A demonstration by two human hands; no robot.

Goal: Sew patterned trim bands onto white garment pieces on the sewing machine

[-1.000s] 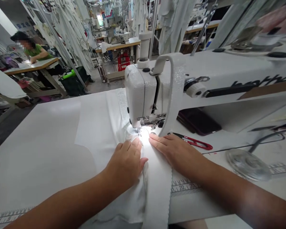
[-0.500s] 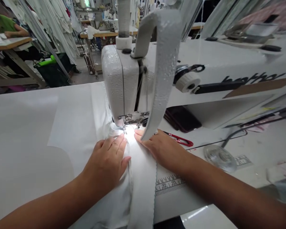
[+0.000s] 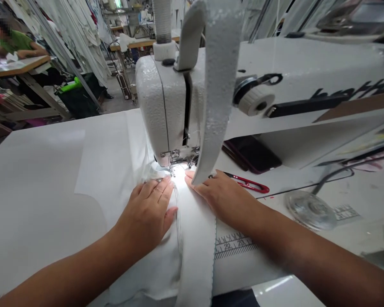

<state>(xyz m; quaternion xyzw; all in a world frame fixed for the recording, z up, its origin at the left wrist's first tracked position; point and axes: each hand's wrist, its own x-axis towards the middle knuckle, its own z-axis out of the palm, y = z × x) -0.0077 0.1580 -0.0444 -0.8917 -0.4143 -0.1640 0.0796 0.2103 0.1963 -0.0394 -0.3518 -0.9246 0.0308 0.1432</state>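
Observation:
White fabric [image 3: 195, 243] lies under the needle area of a white sewing machine [image 3: 153, 106], with a seam line running down its left part. My left hand [image 3: 150, 209] rests flat on the fabric, left of the seam, its fingertips close to the presser foot [image 3: 173, 171]. On the other side, my right hand [image 3: 220, 192] lies palm down on the fabric with fingers stretched towards the foot. Part of that hand is hidden behind the machine's white curved guard [image 3: 217, 85]. A lamp lights the stitching spot brightly.
Red thread snips [image 3: 249, 184] and a dark phone [image 3: 254, 154] lie right of my right hand. Beyond are a clear round disc [image 3: 310, 209] and a printed ruler [image 3: 237, 245]. At the far left a person in green [image 3: 17, 42] sits at another table.
The view has shifted slightly, so the machine's right side and the items there appear farther right. Both hands keep nearly the same place beside the presser foot on the fabric.

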